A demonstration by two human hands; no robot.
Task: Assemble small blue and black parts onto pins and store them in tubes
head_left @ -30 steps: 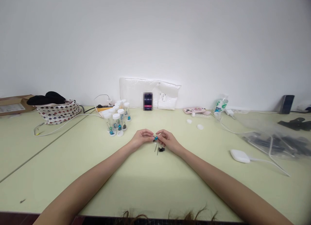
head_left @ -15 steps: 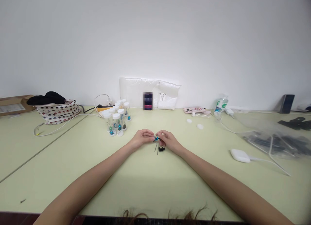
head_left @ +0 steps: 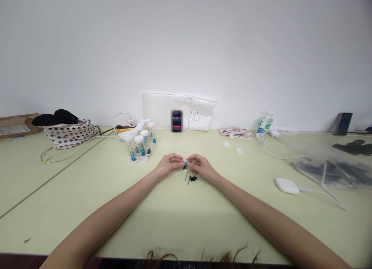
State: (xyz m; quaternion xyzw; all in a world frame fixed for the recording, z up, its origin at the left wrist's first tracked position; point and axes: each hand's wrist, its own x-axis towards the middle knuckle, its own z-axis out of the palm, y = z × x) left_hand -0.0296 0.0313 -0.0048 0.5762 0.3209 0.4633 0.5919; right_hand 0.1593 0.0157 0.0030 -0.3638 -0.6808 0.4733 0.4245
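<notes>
Between my fingertips, just above the table, is a small blue and black part (head_left: 185,165); its exact kind is too small to tell. My left hand (head_left: 171,163) pinches it from the left. My right hand (head_left: 201,167) is closed at its right side, with thumb and fingers together; the fingers partly hide what they grip. Two thin metal hex keys (head_left: 186,176) lie on the table just below the hands. Beside them, under my right hand, sits a small black part (head_left: 193,178).
Clear tubes with white caps (head_left: 138,143) stand at the left, holding blue and green parts. A phone (head_left: 177,121) leans on a white package (head_left: 159,110). White caps (head_left: 239,151), a bottle (head_left: 264,124), a white charger (head_left: 287,185) and a plastic bag (head_left: 334,170) lie to the right.
The blue and black part has turned a little between my fingertips and shows less of its blue. My right fingers have shifted slightly; the other things stay put.
</notes>
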